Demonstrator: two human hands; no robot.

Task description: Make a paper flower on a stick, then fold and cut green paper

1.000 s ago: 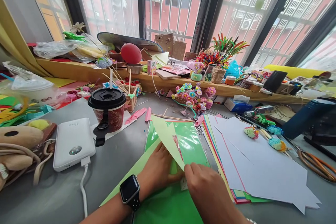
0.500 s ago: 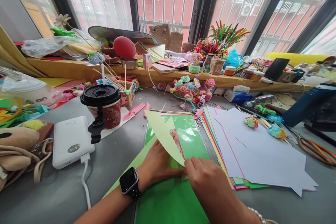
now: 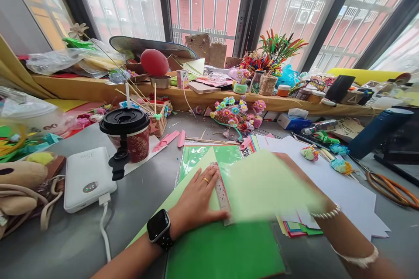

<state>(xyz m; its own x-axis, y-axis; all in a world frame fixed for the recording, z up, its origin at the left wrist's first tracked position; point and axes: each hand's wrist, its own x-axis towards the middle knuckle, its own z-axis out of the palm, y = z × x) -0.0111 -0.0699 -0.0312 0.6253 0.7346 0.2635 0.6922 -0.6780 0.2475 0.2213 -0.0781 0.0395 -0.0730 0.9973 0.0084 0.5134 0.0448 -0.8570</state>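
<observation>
My left hand (image 3: 200, 196), with a watch on its wrist, lies flat over a patterned ruler (image 3: 223, 196) and a light green paper (image 3: 175, 200). Its fingers are stretched out and press on both, the thumb near the ruler's lower end. Beneath them is a bright green sheet in a clear sleeve (image 3: 225, 253). My right hand (image 3: 290, 161) is on the right, holding a separate piece of light green paper (image 3: 265, 187) up off the sleeve. That piece is smeared by motion and covers most of the right hand's fingers.
White sheets (image 3: 327, 192) over coloured paper lie on the right. A lidded cup (image 3: 137, 144) and a white power bank (image 3: 88, 178) with its cable stand on the left. Several crafted flowers (image 3: 234, 111) are at the back, below a cluttered sill (image 3: 196, 96).
My right hand has moved right and away from the ruler, carrying a light green piece that now is apart from the paper under my left hand. The left hand stays on the ruler.
</observation>
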